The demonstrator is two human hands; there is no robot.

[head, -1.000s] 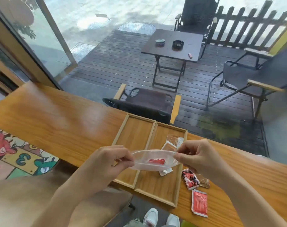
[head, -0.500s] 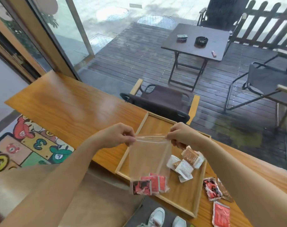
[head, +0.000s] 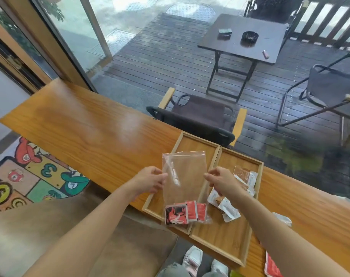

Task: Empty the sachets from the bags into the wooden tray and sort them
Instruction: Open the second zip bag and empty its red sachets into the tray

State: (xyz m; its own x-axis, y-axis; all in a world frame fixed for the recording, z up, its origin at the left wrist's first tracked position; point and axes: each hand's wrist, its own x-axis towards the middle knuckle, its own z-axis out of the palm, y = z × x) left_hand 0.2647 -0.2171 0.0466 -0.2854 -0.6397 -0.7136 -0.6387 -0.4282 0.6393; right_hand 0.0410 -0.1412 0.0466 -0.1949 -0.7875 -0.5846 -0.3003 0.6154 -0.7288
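Observation:
A clear zip bag (head: pixel 184 176) hangs upright over the wooden tray (head: pixel 239 261), held at mid-height on both side edges. My left hand (head: pixel 150 181) pinches its left edge and my right hand (head: pixel 220 181) pinches its right edge. Several red sachets (head: pixel 185 212) lie bunched in the bag's bottom, above the tray's divider. The tray has two long compartments; the left one (head: pixel 196 145) shows bare wood behind the bag. White and brown sachets (head: pixel 244 179) lie in the right compartment, partly hidden by my right forearm.
The tray sits near the front edge of a long wooden counter (head: pixel 80 126). A red sachet (head: pixel 271 266) and a pale packet (head: pixel 283 218) lie on the counter right of the tray. A glass wall stands behind the counter, with a folding chair (head: pixel 196 114) outside.
Both hands have slid from the bag's top opening down to its side edges. The bag's zip end now stands up above my hands. The red sachets stay at the bottom.

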